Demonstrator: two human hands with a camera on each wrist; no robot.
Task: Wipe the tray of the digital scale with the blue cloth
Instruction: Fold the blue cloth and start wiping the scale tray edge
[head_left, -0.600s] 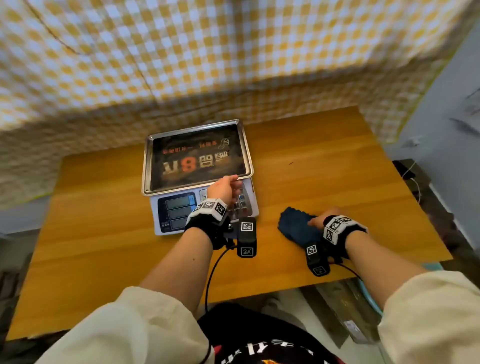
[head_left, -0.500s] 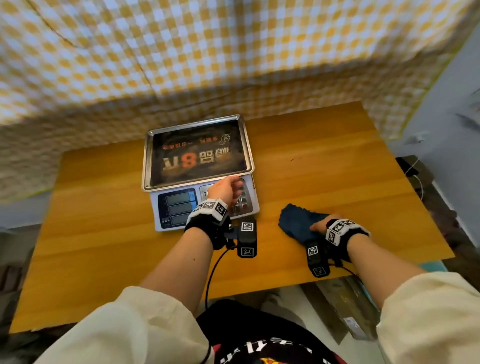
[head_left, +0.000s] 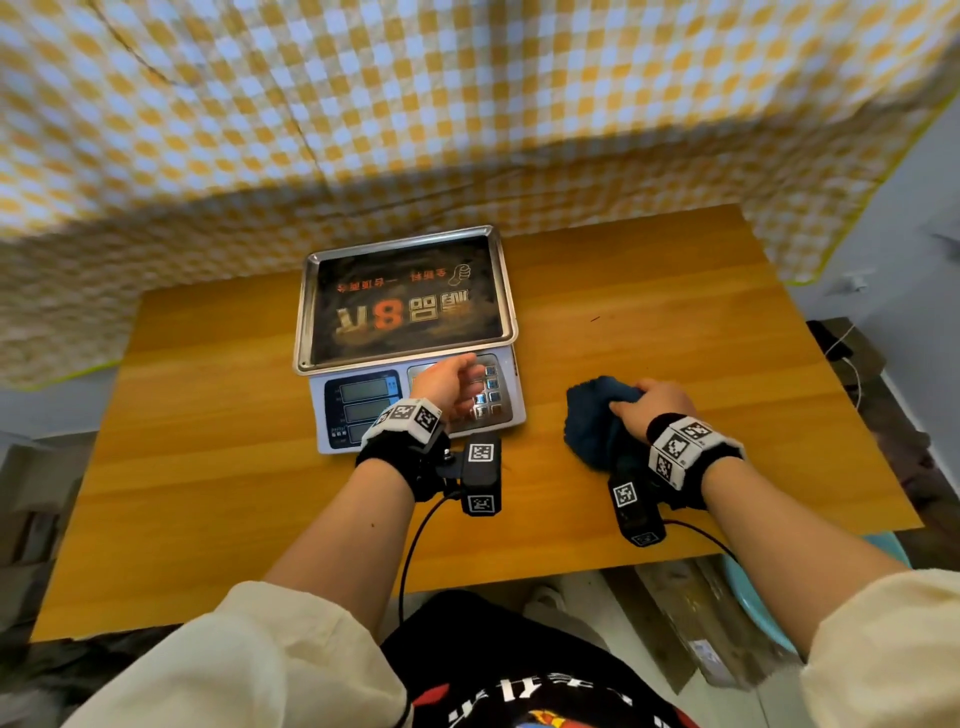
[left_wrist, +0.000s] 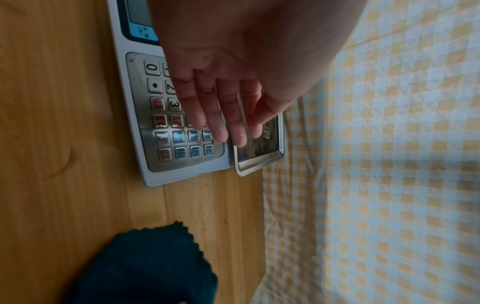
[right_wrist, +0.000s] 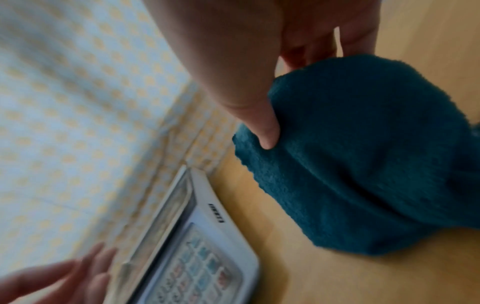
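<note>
Right hand (head_left: 644, 410), fingers bunched on the blue cloth (head_left: 592, 421), should lift it onto the tray (head_left: 506, 291) while the open left hand (head_left: 447, 382) steadies the scale (head_left: 332, 441).

Left hand (head_left: 449, 382) blocks the tray's (head_left: 405, 241) near rim.
</note>
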